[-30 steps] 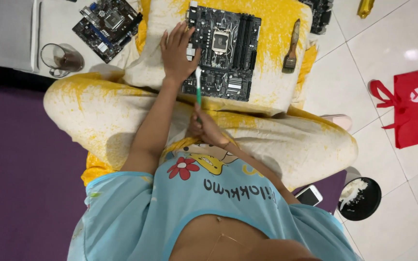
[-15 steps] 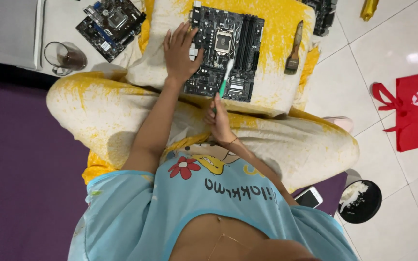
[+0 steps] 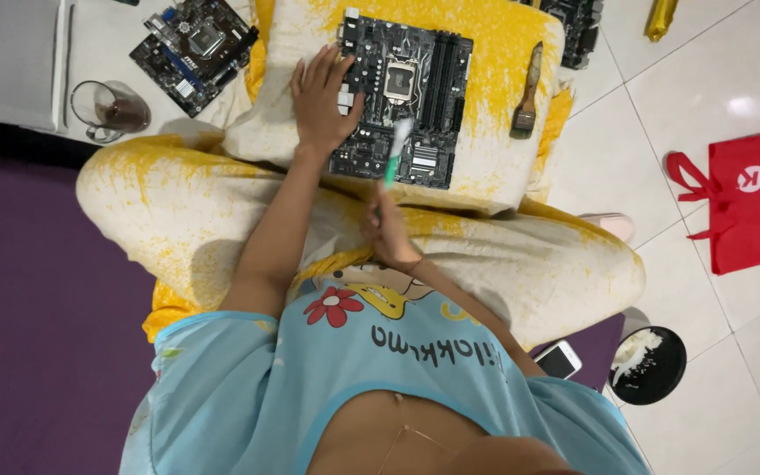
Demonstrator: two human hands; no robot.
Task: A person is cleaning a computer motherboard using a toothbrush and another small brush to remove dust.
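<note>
While the right hand (image 3: 389,230) gripped a green-handled toothbrush (image 3: 395,151), its long axis ran straight ahead, bristles over the near edge of the black motherboard (image 3: 415,88). Farther on, the left hand (image 3: 323,98) lay flat, fingers spread, on the board's left edge, atop a yellow-splashed pillow (image 3: 494,167).

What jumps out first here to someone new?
The black motherboard on a yellow-and-white pillow across the person's lap, centre top. The left hand rests on its left edge; the right hand holds a green-handled toothbrush to its lower edge. A red bag lies far right.
</note>
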